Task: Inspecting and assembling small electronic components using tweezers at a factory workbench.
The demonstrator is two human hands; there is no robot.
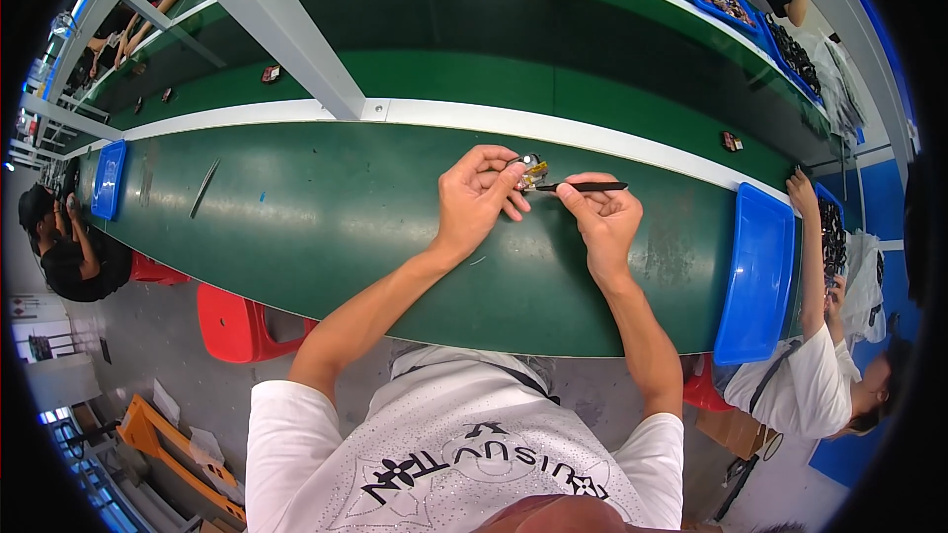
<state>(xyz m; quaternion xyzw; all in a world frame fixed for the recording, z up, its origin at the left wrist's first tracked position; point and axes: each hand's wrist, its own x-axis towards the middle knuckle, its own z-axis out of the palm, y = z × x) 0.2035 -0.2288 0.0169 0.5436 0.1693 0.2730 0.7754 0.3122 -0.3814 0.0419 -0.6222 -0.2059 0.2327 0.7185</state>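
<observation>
Over the green workbench [336, 207], my left hand [474, 192] pinches a small electronic part [533, 174] with yellow and dark, shiny areas. Its exact kind is too small to make out. From the other side, my right hand [604, 222] grips black tweezers [597, 187] between thumb and fingers, held nearly level. The tweezers' tip points left and meets the small part, or lies very close to it. Both sets of fingers are closed, and the two hands are a short way apart.
A blue tray [755, 276] lies at the bench's right end, another blue tray [109, 181] at the left. Silver tweezers [204, 188] rest on the left side. Beyond a white rail [513, 124] runs a green belt with small parts [731, 141]. Co-workers sit at both sides; a red stool [232, 324] stands left.
</observation>
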